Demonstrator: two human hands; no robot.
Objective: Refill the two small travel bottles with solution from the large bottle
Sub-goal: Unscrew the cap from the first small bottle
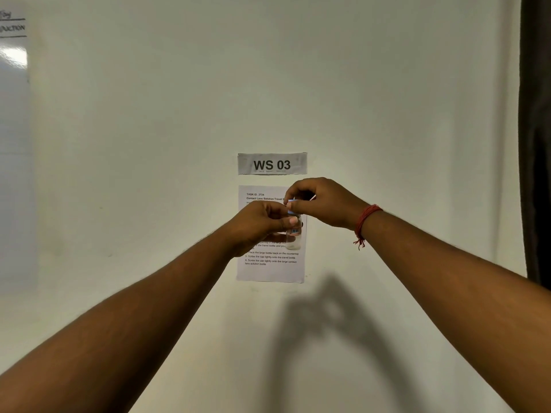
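A: Where is the small clear plastic travel bottle (294, 232)?

B: Raised in front of the white printed instruction sheet (269, 268) on the wall, under the "WS 03" label (272, 164). The left hand (258, 223) is wrapped round its body.

A: And the right hand (323, 204)?

B: Its fingertips (293, 206) pinch the pale blue cap (290, 203) at the bottle's top. A red thread bracelet (365, 223) circles that wrist.

Small travel bottle (294, 232) mostly behind the left hand (259, 223); instruction sheet (269, 268) mid-lines covered.
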